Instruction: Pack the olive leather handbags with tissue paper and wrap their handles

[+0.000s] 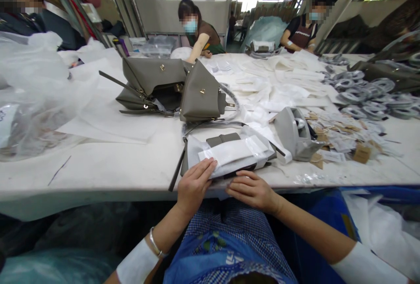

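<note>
In front of me a grey-green handbag [224,139] lies on its side at the table's near edge, partly covered with white paper [232,152]. A clear strip of tape appears to cross the paper at its right end. My left hand [195,184] rests flat on the paper's near left corner, fingers straight and together. My right hand [252,190] touches the bag's near edge, fingers stretched and slightly bent, with its fingertips partly hidden against the bag. A dark strap [178,168] hangs off the bag's left side. To the right stands a grey tape dispenser [286,133].
Two more grey-green handbags, one gaping [154,74] and one upright [201,96], stand just behind. Paper tags [341,137] and wrapped straps [370,91] lie on the right, plastic bags [29,82] on the left. Across the table a masked person [210,34] reaches forward; another [303,34] works further right.
</note>
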The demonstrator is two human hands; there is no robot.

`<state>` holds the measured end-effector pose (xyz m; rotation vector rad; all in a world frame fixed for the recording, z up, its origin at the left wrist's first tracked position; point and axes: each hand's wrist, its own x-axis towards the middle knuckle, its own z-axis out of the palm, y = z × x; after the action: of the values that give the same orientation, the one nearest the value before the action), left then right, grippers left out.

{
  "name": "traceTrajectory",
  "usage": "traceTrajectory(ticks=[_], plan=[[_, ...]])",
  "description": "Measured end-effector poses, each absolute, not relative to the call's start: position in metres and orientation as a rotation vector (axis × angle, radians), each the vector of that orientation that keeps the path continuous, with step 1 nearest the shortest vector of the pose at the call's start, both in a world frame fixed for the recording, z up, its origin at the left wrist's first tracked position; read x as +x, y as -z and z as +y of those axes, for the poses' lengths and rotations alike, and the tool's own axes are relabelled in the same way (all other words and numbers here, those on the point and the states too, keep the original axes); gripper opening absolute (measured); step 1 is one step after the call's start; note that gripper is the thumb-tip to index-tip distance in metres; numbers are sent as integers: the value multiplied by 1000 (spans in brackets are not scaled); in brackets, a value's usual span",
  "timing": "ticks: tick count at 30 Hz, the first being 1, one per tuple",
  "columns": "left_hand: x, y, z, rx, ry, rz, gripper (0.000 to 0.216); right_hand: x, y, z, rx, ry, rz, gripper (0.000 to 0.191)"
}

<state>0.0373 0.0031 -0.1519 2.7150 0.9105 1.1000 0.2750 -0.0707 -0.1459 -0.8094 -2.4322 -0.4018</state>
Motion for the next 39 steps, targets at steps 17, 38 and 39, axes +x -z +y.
traceTrajectory(ticks=[17,38,39], plan=[[41,152,-1,2732,-1148,953,51,248,174,-79,-901,185,-2166,26],[46,163,-6,2772,-1261,996,43,227,106,-105,-990,21,-2158,30],[46,164,-7,2781,-1263,1022,44,228,99,-99,-990,18,-2156,30]])
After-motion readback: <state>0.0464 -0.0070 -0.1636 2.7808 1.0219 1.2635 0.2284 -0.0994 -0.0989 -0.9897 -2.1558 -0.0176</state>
